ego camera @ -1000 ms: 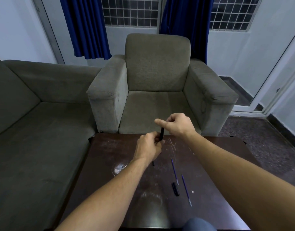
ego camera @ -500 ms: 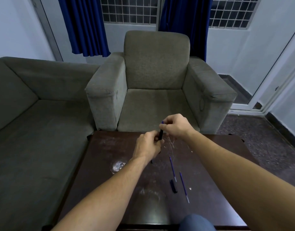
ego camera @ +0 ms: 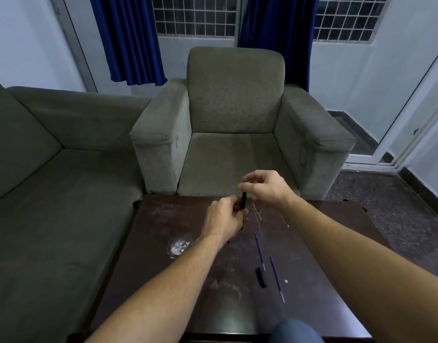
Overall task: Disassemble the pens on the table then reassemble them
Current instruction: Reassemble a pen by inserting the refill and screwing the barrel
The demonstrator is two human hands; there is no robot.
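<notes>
Above the far middle of the dark wooden table (ego camera: 163, 280), my left hand (ego camera: 225, 221) grips the lower end of an upright black pen barrel (ego camera: 243, 201). Just above its top, my right hand (ego camera: 263, 185) pinches a thin blue refill (ego camera: 245, 181), of which only a tip shows. Two more blue refills lie on the table, one (ego camera: 260, 251) nearer the middle and one (ego camera: 277, 278) to its right. A short black pen piece (ego camera: 261, 277) lies between them.
A grey armchair (ego camera: 235, 134) stands right behind the table and a grey sofa (ego camera: 52, 184) runs along its left side. A whitish smudge (ego camera: 179, 246) marks the tabletop left of my hands. Blue cloth (ego camera: 294, 331), probably my knee, shows at the near edge.
My right hand's forefinger, which pointed left, has curled in, and the hand now pinches at the barrel's top. Both hands stayed in about the same spot; the camera shifted slightly.
</notes>
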